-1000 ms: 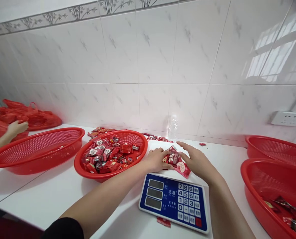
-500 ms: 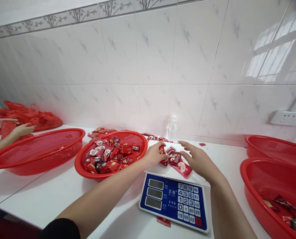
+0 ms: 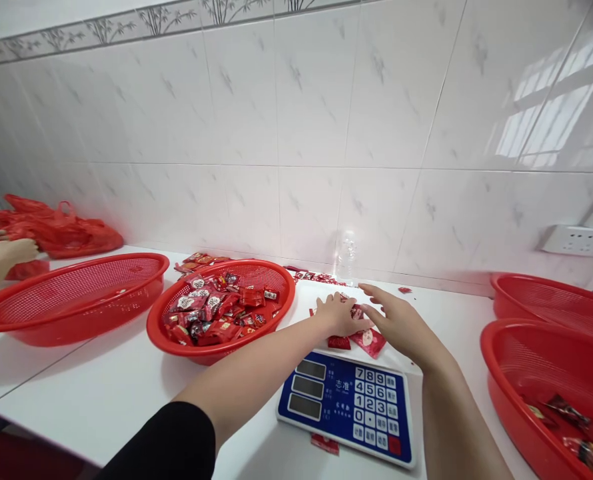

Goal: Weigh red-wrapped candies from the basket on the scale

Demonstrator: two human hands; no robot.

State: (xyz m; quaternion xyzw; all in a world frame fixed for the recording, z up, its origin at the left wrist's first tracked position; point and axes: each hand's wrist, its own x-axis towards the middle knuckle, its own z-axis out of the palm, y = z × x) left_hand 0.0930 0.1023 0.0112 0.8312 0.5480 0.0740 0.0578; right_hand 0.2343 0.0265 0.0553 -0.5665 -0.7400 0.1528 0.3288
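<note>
My left hand (image 3: 337, 316) lies over a small heap of red candy packets (image 3: 368, 340) on the white pan of a scale, its fingers curled down on them. Facing it, my right hand (image 3: 394, 322) has the fingers stretched and slightly spread, touching the same heap from the right. The scale's blue keypad panel (image 3: 345, 401) is just in front of both hands. Left of my left arm a red basket (image 3: 256, 329) holds several red wrapped candies (image 3: 211, 313).
An empty red basket (image 3: 71, 313) stands at far left; another person's hand (image 3: 6, 253) works at red plastic bags (image 3: 61, 230) there. Two red baskets (image 3: 531, 360) are at right, one with some candies. A clear bottle (image 3: 346, 257) stands by the tiled wall. A loose packet (image 3: 325, 443) lies under the scale's front.
My left hand lifted a candy off the heap, then came back down onto the heap, further right. My right hand stayed by the heap. The other person's hand shifted left.
</note>
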